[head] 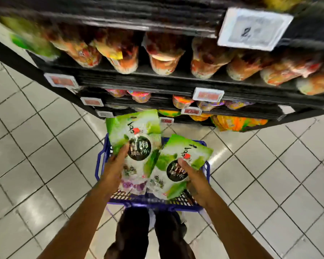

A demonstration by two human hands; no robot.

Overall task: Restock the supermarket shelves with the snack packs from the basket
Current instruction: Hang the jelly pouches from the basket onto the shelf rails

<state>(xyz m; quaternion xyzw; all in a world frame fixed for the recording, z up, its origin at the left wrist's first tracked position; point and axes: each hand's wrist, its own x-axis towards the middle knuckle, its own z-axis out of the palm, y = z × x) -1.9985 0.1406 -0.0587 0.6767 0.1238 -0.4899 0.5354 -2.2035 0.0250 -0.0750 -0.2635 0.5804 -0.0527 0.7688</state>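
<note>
Head camera: above the blue basket [101, 161] at six o'clock, we are clamping the fingers of our left hand [114, 166] on the left snack pack [137, 128] and those of our right hand [194, 177] on the right snack pack [187, 152]. Next, we judge, both need lifting to the shelves [148, 81] at twelve o'clock.

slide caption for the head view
Left hand grips a green snack pouch, right hand a second pouch, over a blue plastic basket before black shelves.
</note>
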